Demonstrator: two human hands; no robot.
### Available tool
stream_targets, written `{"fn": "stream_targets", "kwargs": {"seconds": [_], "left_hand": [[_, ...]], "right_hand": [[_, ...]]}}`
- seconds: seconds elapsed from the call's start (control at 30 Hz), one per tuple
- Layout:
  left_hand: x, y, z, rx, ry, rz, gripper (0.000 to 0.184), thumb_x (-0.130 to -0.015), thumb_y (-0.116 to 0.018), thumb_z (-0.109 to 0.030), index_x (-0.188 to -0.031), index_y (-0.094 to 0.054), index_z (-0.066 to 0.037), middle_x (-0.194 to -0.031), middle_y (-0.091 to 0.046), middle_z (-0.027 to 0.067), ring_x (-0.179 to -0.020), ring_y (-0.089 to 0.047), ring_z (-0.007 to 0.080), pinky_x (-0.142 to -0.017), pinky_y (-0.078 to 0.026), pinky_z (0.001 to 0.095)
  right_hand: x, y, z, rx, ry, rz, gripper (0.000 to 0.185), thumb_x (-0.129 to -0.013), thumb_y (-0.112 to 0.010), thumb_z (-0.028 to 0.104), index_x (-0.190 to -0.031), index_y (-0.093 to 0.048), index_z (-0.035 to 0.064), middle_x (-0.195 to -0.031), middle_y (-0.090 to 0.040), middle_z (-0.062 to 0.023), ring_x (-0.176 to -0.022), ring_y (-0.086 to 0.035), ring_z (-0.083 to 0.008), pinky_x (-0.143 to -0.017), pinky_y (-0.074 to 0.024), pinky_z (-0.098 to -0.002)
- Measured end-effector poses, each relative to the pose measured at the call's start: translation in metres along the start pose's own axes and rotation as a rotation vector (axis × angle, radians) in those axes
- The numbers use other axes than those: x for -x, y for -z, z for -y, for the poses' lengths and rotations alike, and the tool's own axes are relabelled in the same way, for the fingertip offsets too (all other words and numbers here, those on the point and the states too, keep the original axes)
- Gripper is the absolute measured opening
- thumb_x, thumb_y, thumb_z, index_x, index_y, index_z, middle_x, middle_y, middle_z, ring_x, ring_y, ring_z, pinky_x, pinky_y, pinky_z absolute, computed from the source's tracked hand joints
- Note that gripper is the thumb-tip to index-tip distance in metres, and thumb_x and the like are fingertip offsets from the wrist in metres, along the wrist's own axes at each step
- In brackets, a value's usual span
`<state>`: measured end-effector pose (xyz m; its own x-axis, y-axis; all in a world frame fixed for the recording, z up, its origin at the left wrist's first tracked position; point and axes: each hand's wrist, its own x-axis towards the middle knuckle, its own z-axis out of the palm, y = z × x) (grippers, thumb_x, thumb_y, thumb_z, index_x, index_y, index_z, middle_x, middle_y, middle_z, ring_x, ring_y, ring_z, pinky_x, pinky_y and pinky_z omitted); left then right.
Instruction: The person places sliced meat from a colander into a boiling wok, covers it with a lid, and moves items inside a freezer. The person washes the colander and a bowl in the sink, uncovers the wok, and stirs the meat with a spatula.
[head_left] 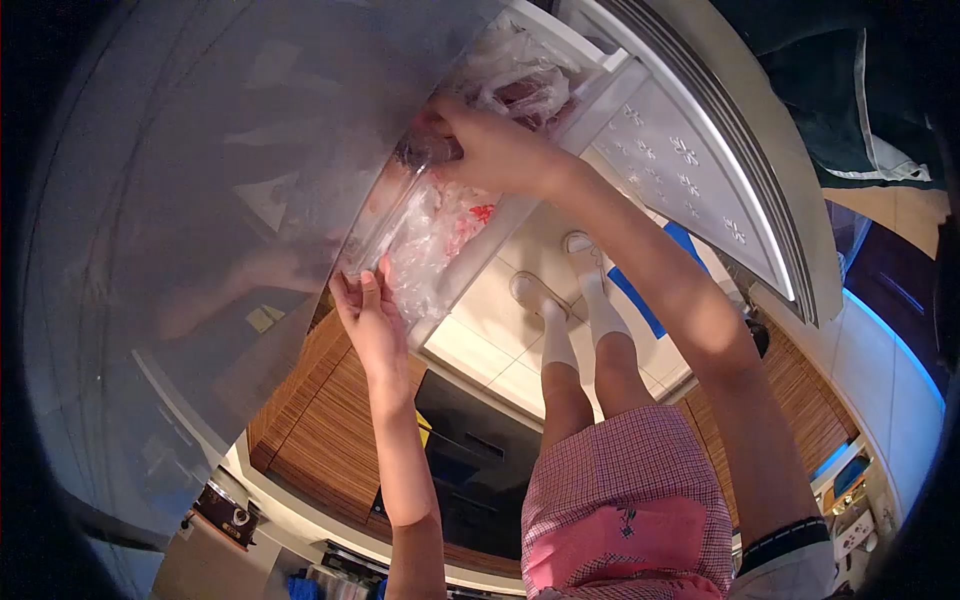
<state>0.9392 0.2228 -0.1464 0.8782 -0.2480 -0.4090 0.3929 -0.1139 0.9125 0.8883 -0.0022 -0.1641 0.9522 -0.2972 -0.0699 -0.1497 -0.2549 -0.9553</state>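
We see plastic bags [425,245] in the drawer [485,250]. Our left hand [375,315] curls by its edge; our right hand [475,150] reaches over (fingertips look dark). We can't tell what either grips.

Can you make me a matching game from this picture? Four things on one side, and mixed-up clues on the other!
Things:
1. Plastic bags
2. Shoes
3. Skirt
4. Left hand

Clues:
A. Has a checked pattern
B. At the edge of the drawer
C. Inside the drawer
D. On the pale tiles

Right pairs: 1-C, 2-D, 3-A, 4-B
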Motion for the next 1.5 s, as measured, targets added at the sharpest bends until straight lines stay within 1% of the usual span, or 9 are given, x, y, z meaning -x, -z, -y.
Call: {"fn": "stream_targets", "kwargs": {"seconds": [0.13, 0.23, 0.33, 0.4, 0.6, 0.8, 1.1, 1.27, 1.5], "left_hand": [[-0.007, -0.005, -0.011, -0.192, 0.052, -0.117, 0.040, -0.089, -0.044, -0.009, -0.123, -0.029, 0.006, -0.116, -0.043, 0.0159, -0.102, -0.048, 0.0184, -0.091, -0.039, 0.0292], [-0.002, -0.008, -0.042, -0.899, 0.146, 0.183, 0.046, -0.088, -0.046, -0.011, -0.125, -0.027, 0.006, -0.125, -0.034, 0.0176, -0.102, -0.049, 0.0253, -0.086, -0.044, 0.0293], [0.036, -0.030, -0.055, -1.100, -0.052, 0.170, 0.049, -0.087, -0.047, -0.015, -0.127, -0.027, 0.005, -0.130, -0.027, 0.0225, -0.113, -0.040, 0.0333, -0.090, -0.039, 0.0369], [0.063, -0.048, -0.052, -1.467, -0.615, 0.280, 0.049, -0.086, -0.047, -0.015, -0.128, -0.027, 0.003, -0.134, -0.018, 0.0246, -0.122, -0.025, 0.0381, -0.096, -0.029, 0.0448], [0.088, -0.051, 0.000, -1.519, -0.693, 0.304, 0.057, -0.079, -0.058, -0.018, -0.125, -0.032, 0.004, -0.129, -0.029, 0.0230, -0.117, -0.032, 0.0361, -0.095, -0.030, 0.0463], [0.041, -0.015, 0.019, -1.397, -0.761, 0.315, 0.058, -0.064, -0.065, -0.003, -0.116, -0.042, 0.004, -0.103, -0.053, 0.0188, -0.092, -0.054, 0.0338, -0.078, -0.044, 0.0389], [0.018, 0.005, -0.003, -1.572, -1.035, 0.173, 0.058, -0.062, -0.067, -0.010, -0.116, -0.049, 0.000, -0.115, -0.046, 0.0184, -0.112, -0.041, 0.0318, -0.086, -0.035, 0.0447], [0.045, 0.003, 0.008, -1.389, -0.877, 0.177, 0.079, -0.071, -0.067, -0.008, -0.134, -0.019, -0.005, -0.134, -0.012, 0.0202, -0.125, -0.017, 0.0377, -0.102, -0.018, 0.0474], [0.114, -0.014, 0.030, -1.180, -0.500, 0.396, 0.078, -0.074, -0.064, -0.011, -0.134, -0.014, -0.002, -0.136, -0.010, 0.0208, -0.126, -0.012, 0.0385, -0.101, -0.017, 0.0470]], "right_hand": [[-0.004, 0.001, -0.002, 0.090, -0.042, 0.030, 0.052, -0.070, -0.064, 0.014, -0.118, -0.043, 0.0055, -0.105, -0.054, -0.0214, -0.101, -0.052, -0.0312, -0.084, -0.0418, -0.0353], [-0.003, -0.003, -0.008, 0.168, -0.005, 0.024, 0.051, -0.070, -0.064, 0.014, -0.118, -0.045, 0.0089, -0.101, -0.055, -0.0224, -0.096, -0.054, -0.0327, -0.083, -0.0419, -0.0375], [0.000, -0.002, 0.007, 0.273, -0.121, -0.007, 0.049, -0.071, -0.063, 0.015, -0.117, -0.047, 0.0096, -0.099, -0.056, -0.0218, -0.093, -0.054, -0.0333, -0.082, -0.0424, -0.0387], [0.002, -0.005, 0.018, 0.308, -0.213, 0.006, 0.048, -0.071, -0.062, 0.015, -0.117, -0.047, 0.0087, -0.099, -0.056, -0.0209, -0.093, -0.054, -0.0337, -0.082, -0.0426, -0.0390], [0.057, -0.043, 0.029, 0.626, -0.005, -0.393, 0.046, -0.074, -0.058, 0.022, -0.116, -0.047, 0.0057, -0.119, -0.046, -0.0129, -0.112, -0.041, -0.0290, -0.094, -0.0320, -0.0420], [0.092, -0.029, 0.014, 0.566, 0.200, -0.069, 0.082, -0.055, -0.060, 0.053, -0.120, -0.046, 0.0053, -0.127, -0.041, -0.0034, -0.124, -0.029, -0.0196, -0.104, -0.0071, -0.0428], [0.070, -0.060, -0.004, 0.704, 0.484, -0.351, 0.064, -0.061, -0.060, 0.047, -0.114, -0.051, 0.0117, -0.124, -0.045, 0.0016, -0.119, -0.035, -0.0139, -0.101, -0.0140, -0.0414], [0.055, -0.091, -0.013, 0.443, 0.043, -0.647, 0.101, -0.048, -0.073, 0.047, -0.128, -0.030, 0.0019, -0.134, -0.018, -0.0235, -0.123, -0.018, -0.0422, -0.098, -0.0089, -0.0566], [-0.037, -0.098, 0.013, 0.461, -0.222, -0.515, 0.088, -0.062, -0.070, 0.034, -0.126, -0.027, -0.0071, -0.131, -0.016, -0.0312, -0.125, -0.013, -0.0420, -0.101, -0.0078, -0.0554]]}}
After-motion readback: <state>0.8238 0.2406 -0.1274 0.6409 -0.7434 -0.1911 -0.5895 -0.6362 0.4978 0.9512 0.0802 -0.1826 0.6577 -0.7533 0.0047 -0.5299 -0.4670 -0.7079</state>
